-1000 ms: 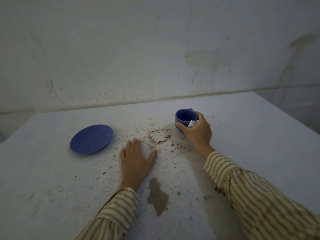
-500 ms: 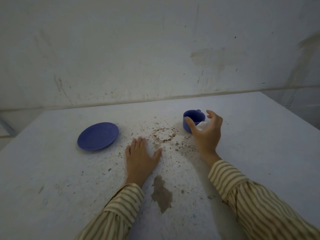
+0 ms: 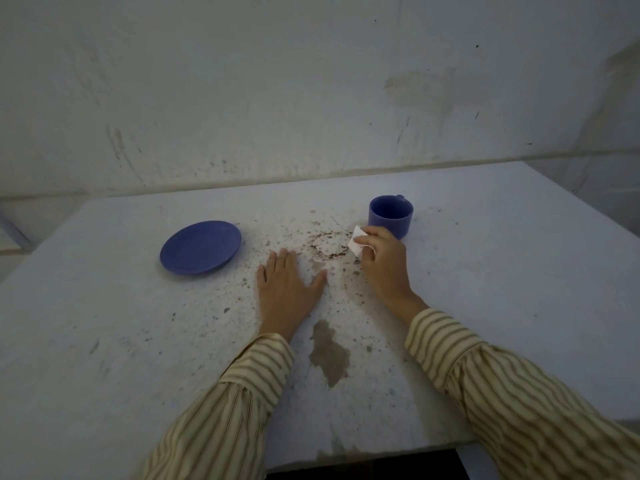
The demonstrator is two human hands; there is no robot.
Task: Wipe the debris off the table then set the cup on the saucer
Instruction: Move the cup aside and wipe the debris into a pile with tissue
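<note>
Two hands work over a pale surface (image 3: pixel 485 306) in the single head view, both in striped sleeves. The left hand (image 3: pixel 287 292) lies flat and empty, fingers spread a little, palm down among the specks. The right hand (image 3: pixel 381 265) is closed on a small white tissue (image 3: pixel 356 244), pinched between thumb and fingers, and it sits at the right edge of a ring-shaped brown mark with crumbs, the debris (image 3: pixel 327 247). Brown flecks are scattered widely around that ring and toward the person, and a larger dull stain (image 3: pixel 329 355) lies nearer the front edge. The blue cup (image 3: pixel 390 216) stands upright on the surface just beyond the right hand, not touched by it as far as can be seen. The blue saucer (image 3: pixel 201 246) lies empty to the left, well apart from the cup. By my reading, the wiping has barely begun: the ring and the flecks look whole, with no cleaned streak showing. Left to do are clearing the debris, then lifting the cup across and setting it on the saucer.
</note>
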